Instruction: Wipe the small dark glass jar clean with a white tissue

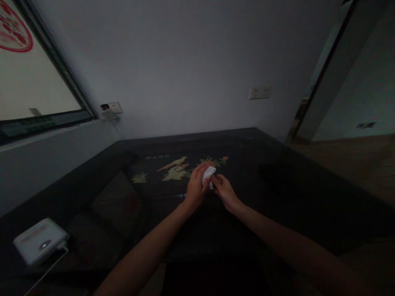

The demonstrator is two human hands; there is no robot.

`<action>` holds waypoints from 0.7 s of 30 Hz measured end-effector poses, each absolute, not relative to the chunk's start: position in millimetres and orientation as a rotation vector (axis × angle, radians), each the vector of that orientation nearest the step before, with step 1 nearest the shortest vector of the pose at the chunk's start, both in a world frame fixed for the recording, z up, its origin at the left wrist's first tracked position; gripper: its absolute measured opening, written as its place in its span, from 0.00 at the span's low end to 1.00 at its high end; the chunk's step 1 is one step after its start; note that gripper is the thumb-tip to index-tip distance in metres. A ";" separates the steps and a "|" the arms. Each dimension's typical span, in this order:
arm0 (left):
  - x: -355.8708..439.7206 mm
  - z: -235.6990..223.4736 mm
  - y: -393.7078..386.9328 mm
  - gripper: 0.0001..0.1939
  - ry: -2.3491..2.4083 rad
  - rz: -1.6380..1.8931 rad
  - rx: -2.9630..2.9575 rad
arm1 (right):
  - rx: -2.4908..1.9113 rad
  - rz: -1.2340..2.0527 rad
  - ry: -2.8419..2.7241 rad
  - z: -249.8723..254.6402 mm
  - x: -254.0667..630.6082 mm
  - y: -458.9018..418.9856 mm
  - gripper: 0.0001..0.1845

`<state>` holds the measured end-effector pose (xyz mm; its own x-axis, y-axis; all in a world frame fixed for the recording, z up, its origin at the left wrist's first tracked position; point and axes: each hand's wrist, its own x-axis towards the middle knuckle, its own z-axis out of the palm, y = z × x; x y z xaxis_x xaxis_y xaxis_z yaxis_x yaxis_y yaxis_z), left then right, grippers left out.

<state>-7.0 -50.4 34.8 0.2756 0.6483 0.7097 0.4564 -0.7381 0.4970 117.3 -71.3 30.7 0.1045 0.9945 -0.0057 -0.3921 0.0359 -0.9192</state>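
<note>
My left hand is closed around a small white paper-like piece, possibly folded, whose top sticks out past the fingers. Close against its right side is my right hand, thumb and fingers pinched together. Something small and dark seems to show at those fingertips, too dim to name. Both hands are held above the dark glossy table, near the inlaid bird and flower picture. Part of the white piece is hidden by the left fingers.
A white box-shaped device with a cable sits at the table's left front. A wall with a double socket rises behind the table. Another socket with a plugged-in adapter is near the window. A doorway is at right.
</note>
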 end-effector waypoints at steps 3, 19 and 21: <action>-5.0 36.9 -52.9 0.19 1.048 1.429 2.422 | -0.934 1.272 -0.843 27.2 116.4 -70.6 0.24; 4.3 33.5 -41.3 0.31 0.723 1.346 0.972 | -0.817 1.326 -0.895 37.9 119.5 -75.2 0.22; 5.2 33.9 -41.9 0.30 0.675 1.342 0.964 | -0.805 1.327 -0.906 39.2 119.0 -76.0 0.23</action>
